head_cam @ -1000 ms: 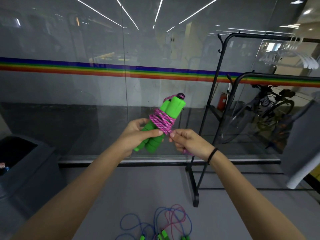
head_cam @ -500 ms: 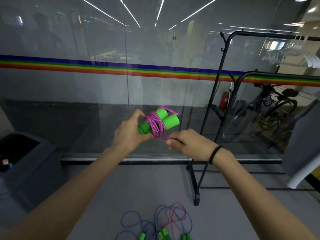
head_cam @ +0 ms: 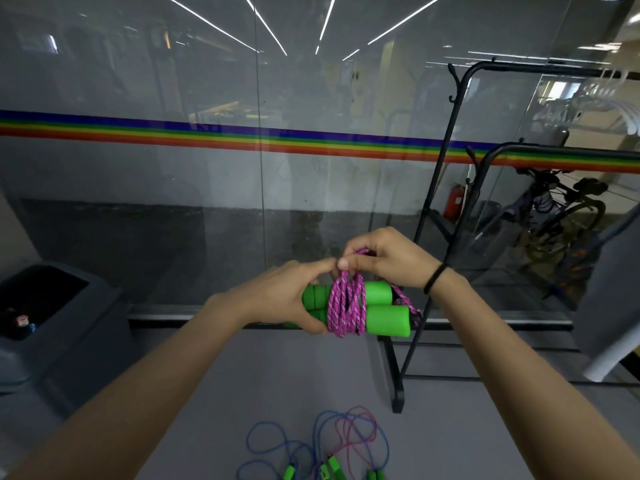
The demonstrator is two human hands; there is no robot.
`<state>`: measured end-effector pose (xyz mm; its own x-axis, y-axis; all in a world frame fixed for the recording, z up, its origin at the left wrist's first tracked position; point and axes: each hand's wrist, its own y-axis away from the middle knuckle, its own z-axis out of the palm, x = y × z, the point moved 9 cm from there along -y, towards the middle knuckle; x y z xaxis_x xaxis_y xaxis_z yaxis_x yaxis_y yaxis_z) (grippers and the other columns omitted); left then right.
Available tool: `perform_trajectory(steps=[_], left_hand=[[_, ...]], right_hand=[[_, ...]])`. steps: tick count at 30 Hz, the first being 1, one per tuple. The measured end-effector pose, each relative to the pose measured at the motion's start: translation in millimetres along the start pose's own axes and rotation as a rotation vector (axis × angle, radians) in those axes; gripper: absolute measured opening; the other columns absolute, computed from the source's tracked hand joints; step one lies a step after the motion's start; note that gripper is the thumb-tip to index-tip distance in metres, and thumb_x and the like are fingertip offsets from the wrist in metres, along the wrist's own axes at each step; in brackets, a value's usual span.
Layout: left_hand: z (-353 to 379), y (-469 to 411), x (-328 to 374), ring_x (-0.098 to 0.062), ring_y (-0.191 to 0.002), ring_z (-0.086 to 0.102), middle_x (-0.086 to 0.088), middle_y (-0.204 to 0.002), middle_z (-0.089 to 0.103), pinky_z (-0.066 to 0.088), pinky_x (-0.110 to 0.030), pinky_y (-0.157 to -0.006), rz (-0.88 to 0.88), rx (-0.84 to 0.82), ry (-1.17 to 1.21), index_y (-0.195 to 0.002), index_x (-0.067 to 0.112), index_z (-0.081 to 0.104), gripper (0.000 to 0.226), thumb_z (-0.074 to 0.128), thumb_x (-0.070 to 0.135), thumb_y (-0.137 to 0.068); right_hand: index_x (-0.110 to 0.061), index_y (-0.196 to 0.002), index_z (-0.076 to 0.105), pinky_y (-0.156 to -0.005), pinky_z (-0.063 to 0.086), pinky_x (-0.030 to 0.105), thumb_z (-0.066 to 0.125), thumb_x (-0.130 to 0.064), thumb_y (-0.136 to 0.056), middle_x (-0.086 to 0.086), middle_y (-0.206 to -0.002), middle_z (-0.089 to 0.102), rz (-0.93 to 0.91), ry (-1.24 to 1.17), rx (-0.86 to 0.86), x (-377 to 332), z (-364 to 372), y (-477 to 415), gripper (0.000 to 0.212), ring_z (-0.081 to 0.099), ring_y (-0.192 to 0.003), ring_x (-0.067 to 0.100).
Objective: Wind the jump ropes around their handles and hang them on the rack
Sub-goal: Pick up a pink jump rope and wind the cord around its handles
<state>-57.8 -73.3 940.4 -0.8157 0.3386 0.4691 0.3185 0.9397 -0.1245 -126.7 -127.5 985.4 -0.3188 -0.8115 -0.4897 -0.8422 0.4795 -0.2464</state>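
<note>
Two green foam handles (head_cam: 384, 308) lie side by side, horizontal, at chest height, with a pink braided rope (head_cam: 346, 304) wound several times around their middle. My left hand (head_cam: 287, 296) grips the handles' left ends, thumb under them. My right hand (head_cam: 384, 259) is above the coil and pinches a strand of the pink rope at its top. A black metal rack (head_cam: 446, 188) stands to the right, its hooks bare. On the floor below lie loose blue and red jump ropes (head_cam: 322, 445) with green handles.
A glass wall (head_cam: 207, 202) with a rainbow stripe runs straight ahead. A dark grey bin (head_cam: 59, 317) stands at the left. A bicycle (head_cam: 561, 216) and white hangers (head_cam: 609, 109) show beyond the glass at right. A grey panel (head_cam: 613, 299) leans at the far right.
The handle bundle has swung from tilted upright to horizontal. My right hand has gone from below the coil, at its right, up over its top, still pinching the rope.
</note>
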Motion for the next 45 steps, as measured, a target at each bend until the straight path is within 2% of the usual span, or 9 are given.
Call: perform_trajectory(steps=[7, 13, 17, 23, 26, 35, 38, 42, 45], left_hand=[[8.3, 5.7, 7.7, -0.003, -0.048, 0.051, 0.005, -0.063, 0.061, 0.04, -0.021, -0.049, 0.033, -0.043, 0.008, -0.1, 0.03, 0.048, 0.048, 0.079, 0.027, -0.064], [7.1, 6.1, 12.0, -0.021, -0.083, 0.066, -0.002, -0.093, 0.067, 0.055, -0.043, -0.073, 0.041, 0.013, 0.298, -0.1, 0.022, 0.051, 0.057, 0.087, 0.023, -0.055], [0.2, 3.3, 10.5, -0.016, -0.094, 0.066, -0.007, -0.104, 0.067, 0.055, -0.035, -0.087, 0.025, 0.092, 0.59, -0.109, 0.014, 0.057, 0.059, 0.086, 0.009, -0.058], [1.6, -9.4, 1.8, -0.015, -0.054, 0.065, -0.001, -0.067, 0.069, 0.054, -0.025, -0.053, -0.019, 0.272, 1.173, -0.087, 0.007, 0.058, 0.04, 0.071, 0.024, -0.053], [6.1, -14.6, -11.5, -0.015, -0.05, 0.061, -0.001, -0.062, 0.066, 0.052, -0.023, -0.05, -0.095, 0.384, 1.305, -0.083, 0.006, 0.062, 0.042, 0.068, 0.033, -0.052], [15.7, -11.8, -35.5, -0.011, -0.046, 0.057, 0.0, -0.058, 0.063, 0.055, -0.025, -0.053, -0.254, 0.458, 1.36, -0.09, -0.001, 0.061, 0.036, 0.057, 0.027, -0.068], [7.5, -2.1, -37.2, -0.017, -0.061, 0.063, -0.009, -0.076, 0.07, 0.055, -0.033, -0.067, -0.239, 0.463, 1.217, -0.089, 0.004, 0.065, 0.04, 0.067, 0.032, -0.061], [-11.6, 6.9, -19.2, -0.032, -0.103, 0.063, -0.011, -0.115, 0.065, 0.049, -0.043, -0.094, -0.138, 0.462, 1.003, -0.117, 0.015, 0.056, 0.064, 0.069, 0.031, -0.057], [-23.4, 10.2, 5.0, -0.022, -0.092, 0.067, 0.001, -0.109, 0.066, 0.05, -0.044, -0.091, -0.039, 0.511, 1.027, -0.121, 0.03, 0.05, 0.065, 0.06, 0.023, -0.056]], right_hand=[[-0.01, -0.069, 0.067, -0.057, 0.035, 0.025, 0.059, -0.04, -0.079, 0.009, -0.06, 0.062, 0.001, -0.078, 0.13, 15.5, -8.0, 0.2, 0.033, 0.048, -0.055, 0.015], [-0.023, -0.064, 0.064, -0.054, 0.033, 0.019, 0.059, -0.039, -0.079, -0.005, -0.053, 0.047, 0.051, -0.394, 0.106, 26.1, -4.1, 4.0, 0.023, 0.039, -0.051, 0.009], [-0.017, -0.053, 0.06, -0.048, 0.042, 0.009, 0.058, -0.001, -0.084, -0.012, -0.042, 0.058, 0.168, -0.644, 0.221, 51.0, -4.2, 14.2, 0.034, 0.053, -0.043, -0.003], [-0.004, -0.066, 0.056, -0.045, 0.029, 0.014, 0.046, -0.006, -0.092, -0.008, -0.039, 0.044, 0.146, -0.7, 0.378, 48.1, -0.8, 13.9, 0.028, 0.034, -0.04, 0.001], [-0.015, -0.063, 0.061, -0.047, 0.032, 0.018, 0.051, -0.018, -0.091, -0.009, -0.042, 0.045, 0.163, -0.494, 0.471, 47.7, -9.1, 16.3, 0.03, 0.037, -0.039, 0.0], [-0.016, -0.063, 0.065, -0.054, 0.033, 0.012, 0.057, -0.027, -0.088, -0.002, -0.049, 0.051, 0.171, -0.015, 0.557, 23.0, -22.7, 24.8, 0.029, 0.048, -0.055, 0.009], [-0.011, -0.07, 0.069, -0.055, 0.032, 0.02, 0.057, -0.025, -0.088, 0.005, -0.056, 0.057, 0.165, 0.034, 0.508, 15.2, -21.4, 29.4, 0.026, 0.051, -0.056, 0.015], [-0.014, -0.07, 0.068, -0.056, 0.038, 0.017, 0.063, -0.027, -0.084, 0.001, -0.058, 0.063, 0.157, 0.006, 0.643, 2.1, -40.4, 49.2, 0.02, 0.058, -0.063, 0.015], [-0.018, -0.076, 0.071, -0.063, 0.052, 0.025, 0.068, -0.028, -0.079, -0.004, -0.065, 0.068, 0.142, -0.099, 0.775, -14.7, -53.0, 65.8, 0.011, 0.063, -0.061, 0.011]])
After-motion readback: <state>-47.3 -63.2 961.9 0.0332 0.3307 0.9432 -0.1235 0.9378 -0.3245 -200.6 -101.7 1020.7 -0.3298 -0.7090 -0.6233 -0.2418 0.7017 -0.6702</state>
